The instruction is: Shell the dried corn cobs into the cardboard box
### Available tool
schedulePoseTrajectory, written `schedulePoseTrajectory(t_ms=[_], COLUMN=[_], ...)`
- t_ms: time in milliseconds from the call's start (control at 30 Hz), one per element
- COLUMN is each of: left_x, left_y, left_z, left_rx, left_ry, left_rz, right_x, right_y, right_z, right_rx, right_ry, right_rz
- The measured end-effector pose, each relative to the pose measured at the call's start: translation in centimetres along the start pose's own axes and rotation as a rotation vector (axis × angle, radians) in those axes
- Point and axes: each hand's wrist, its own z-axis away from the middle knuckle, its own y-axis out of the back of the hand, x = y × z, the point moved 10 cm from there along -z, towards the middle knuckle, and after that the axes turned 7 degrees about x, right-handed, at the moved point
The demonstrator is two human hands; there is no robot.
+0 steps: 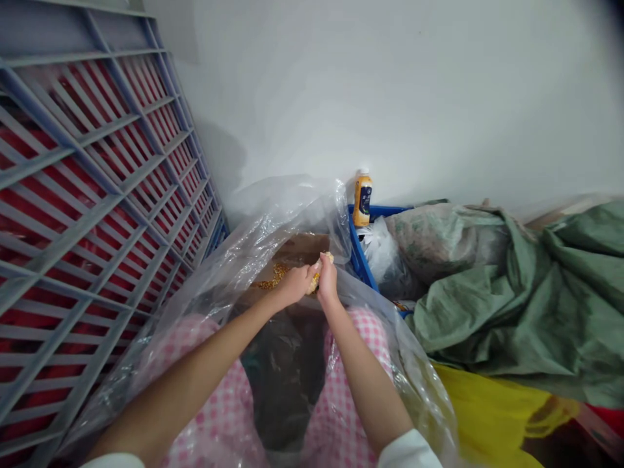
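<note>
Both my hands meet over a large clear plastic bag spread across my lap. My left hand and my right hand are both closed around a corn cob, pale and partly stripped. A heap of loose yellow corn kernels lies inside the bag on a brown cardboard surface, just left of my left hand. My legs in pink checked cloth show through the plastic.
Stacked grey and red plastic crates fill the left. A blue crate with an orange bottle on its rim stands behind the bag. Green woven sacks lie at the right, with yellow plastic below them. A white wall is behind.
</note>
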Motion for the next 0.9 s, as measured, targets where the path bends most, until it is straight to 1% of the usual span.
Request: schedulePoseTrajectory(t_ms=[100,167,233,300,400,500,633,733,800,833,867,900], left_x=[-1.0,-1.2,-0.7,0.3,1.7,1.6,0.5,-0.2,-0.3,-0.3,-0.3,-0.2], left_y=[0.1,0.6,1.3,1.7,1.4,0.8,0.7,1.2,1.8,1.9,1.8,1.4], left_z=[-0.6,-0.6,-0.2,0.4,1.3,1.4,0.3,-0.3,-0.5,-0.4,-0.3,0.0], left_rx=[0.019,0.039,0.056,0.045,-0.025,-0.045,-0.006,0.007,-0.009,-0.037,-0.092,-0.175], left_ry=[0.041,0.051,0.031,-0.014,-0.061,-0.026,0.041,0.075,0.084,0.088,0.094,0.103], left_rz=[-0.052,-0.099,-0.136,-0.153,-0.231,-0.271,-0.195,-0.135,-0.098,-0.071,-0.026,0.037], right_x=[0.2,0.2,0.1,-0.1,-0.2,-0.2,0.1,0.2,0.3,0.4,0.5,0.5], right_y=[-0.1,0.0,0.2,0.2,0.3,0.4,0.5,0.4,0.4,0.4,0.4,0.4], right_z=[0.0,-0.1,-0.2,-0.2,-0.2,-0.2,-0.1,-0.2,-0.3,-0.3,-0.3,-0.4], right_rx=[-0.004,0.006,0.016,0.015,0.012,0.022,0.039,0.049,0.051,0.053,0.056,0.061], right_ry=[-0.006,0.006,0.02,0.039,0.059,0.05,0.017,-0.013,-0.033,-0.045,-0.058,-0.076], right_rz=[0.002,0.004,0.008,0.013,0.019,0.025,0.014,-0.02,-0.05,-0.065,-0.081,-0.095])
